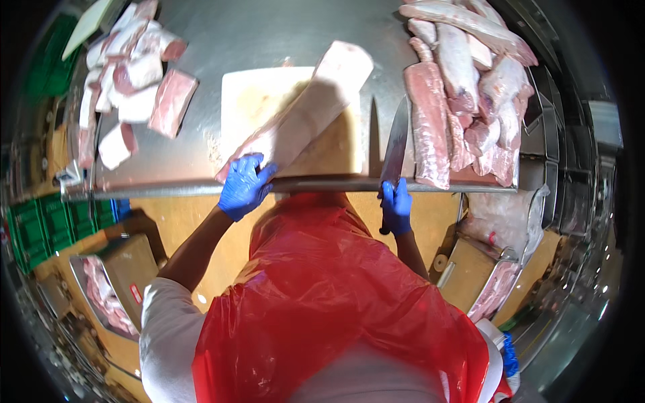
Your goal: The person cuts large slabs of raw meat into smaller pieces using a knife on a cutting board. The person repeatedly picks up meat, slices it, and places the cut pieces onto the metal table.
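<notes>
A long, pale slab of meat (pixel 310 115) lies diagonally across a white cutting board (pixel 245 94), its near end reaching the steel table's front edge. My left hand (pixel 244 187), in a blue glove, grips that near end, fingers curled over it. My right hand (pixel 396 205), also blue-gloved, is closed round the handle of a long knife (pixel 396 141), which points away from me with its blade just right of the board. To the right of the knife lies a long pink cut (pixel 428 124). A red plastic apron covers my front.
Cut meat blocks (pixel 173 104) lie on the steel table's (pixel 191 33) left; a pile of larger pieces (pixel 494 33) fills its right. Green crates (pixel 57 228) stand at the lower left. Boxes of meat (pixel 107 292) (pixel 490 289) sit low on both sides, with bagged meat (pixel 500 215) at the right.
</notes>
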### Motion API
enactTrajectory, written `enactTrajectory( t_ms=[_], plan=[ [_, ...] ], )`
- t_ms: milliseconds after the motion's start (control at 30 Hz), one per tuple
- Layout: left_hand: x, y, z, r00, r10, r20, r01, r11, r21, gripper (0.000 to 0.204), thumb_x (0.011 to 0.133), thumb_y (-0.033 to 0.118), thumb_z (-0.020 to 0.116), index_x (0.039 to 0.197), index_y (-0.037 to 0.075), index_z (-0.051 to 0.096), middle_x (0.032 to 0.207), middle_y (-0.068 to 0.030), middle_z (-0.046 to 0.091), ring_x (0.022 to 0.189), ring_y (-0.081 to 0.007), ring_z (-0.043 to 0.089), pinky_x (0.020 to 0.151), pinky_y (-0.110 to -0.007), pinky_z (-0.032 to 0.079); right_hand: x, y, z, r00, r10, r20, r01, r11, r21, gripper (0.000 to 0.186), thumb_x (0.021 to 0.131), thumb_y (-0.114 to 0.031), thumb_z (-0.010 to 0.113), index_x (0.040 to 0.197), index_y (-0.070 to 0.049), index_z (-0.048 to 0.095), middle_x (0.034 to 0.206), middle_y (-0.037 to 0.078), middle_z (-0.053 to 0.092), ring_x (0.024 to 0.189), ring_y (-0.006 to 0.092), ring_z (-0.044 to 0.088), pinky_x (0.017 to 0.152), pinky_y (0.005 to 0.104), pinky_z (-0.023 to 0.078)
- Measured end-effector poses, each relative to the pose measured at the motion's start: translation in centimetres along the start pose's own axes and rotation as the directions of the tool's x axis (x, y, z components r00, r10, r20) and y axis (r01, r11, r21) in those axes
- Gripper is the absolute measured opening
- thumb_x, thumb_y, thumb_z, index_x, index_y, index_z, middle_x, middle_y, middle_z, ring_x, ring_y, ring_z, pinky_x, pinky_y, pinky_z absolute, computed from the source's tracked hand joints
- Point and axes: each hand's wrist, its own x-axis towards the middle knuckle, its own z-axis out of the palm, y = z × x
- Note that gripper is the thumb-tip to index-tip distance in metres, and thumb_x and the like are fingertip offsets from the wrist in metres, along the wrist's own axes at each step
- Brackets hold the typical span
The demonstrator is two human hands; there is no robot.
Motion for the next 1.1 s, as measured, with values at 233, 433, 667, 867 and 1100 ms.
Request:
enactTrajectory(
  t_ms=[233,433,667,867,1100],
  plan=[
    [-4.7,-4.6,-1.6,0.831,-0.53,-0.17,0.489,0.841,-0.23,0.093,0.064,0.034,0.087,0.142,0.005,0.046,0.136,-0.0221,0.051,0.127,-0.04,0.048,0.105,-0.047,0.04,0.3,-6.3,6.7,0.9,-0.374,0.225,0.428,0.858,-0.286,0.013,0.097,-0.011,0.06,0.1,-0.002,0.051,0.064,0.017,0.058,0.055,0.0368,0.06,0.048,0.0454,0.044],
    [-2.2,-2.9,-1.9,0.838,-0.545,-0.02,0.542,0.836,-0.082,0.116,0.062,0.061,0.082,0.149,0.001,0.033,0.151,-0.0221,0.037,0.143,-0.0347,0.033,0.111,-0.059,0.028,2.2,-11.9,13.2,0.823,-0.506,0.257,0.567,0.719,-0.401,0.014,0.098,-0.013,0.059,0.101,-0.003,0.049,0.064,0.02,0.058,0.055,0.0363,0.061,0.048,0.0459,0.047],
    [2.6,-0.2,2.0,0.787,-0.614,0.049,0.592,0.776,0.218,0.117,0.061,0.058,0.084,0.149,0.001,0.031,0.143,-0.025,0.041,0.136,-0.0377,0.038,0.106,-0.066,0.029,4.6,-14.3,16.2,0.845,-0.441,0.303,0.524,0.797,-0.301,0.015,0.101,-0.013,0.053,0.099,-0.001,0.044,0.071,0.023,0.059,0.059,0.0434,0.059,0.052,0.0505,0.048],
    [2.8,-0.9,1.8,0.76,-0.648,0.048,0.628,0.751,0.206,0.112,0.056,0.047,0.087,0.145,0.002,0.036,0.12,-0.0154,0.053,0.11,-0.028,0.053,0.097,-0.053,0.04,-0.9,-10.2,10.1,0.85,0.008,0.526,0.255,0.868,-0.426,0.012,0.098,-0.009,0.044,0.107,-0.002,0.046,0.085,0.03,0.062,0.075,0.0476,0.063,0.06,0.0555,0.05],
    [2.8,-1.2,4.1,0.77,-0.635,-0.061,0.622,0.725,0.297,0.101,0.054,0.043,0.085,0.136,0.004,0.043,0.111,-0.0108,0.054,0.103,-0.027,0.056,0.089,-0.048,0.043,6.9,-11.2,16.2,0.704,-0.368,0.607,0.59,0.778,-0.213,0.025,0.094,-0.005,0.047,0.119,0.001,0.045,0.082,0.028,0.063,0.075,0.0475,0.064,0.061,0.0558,0.05]
  ],
)
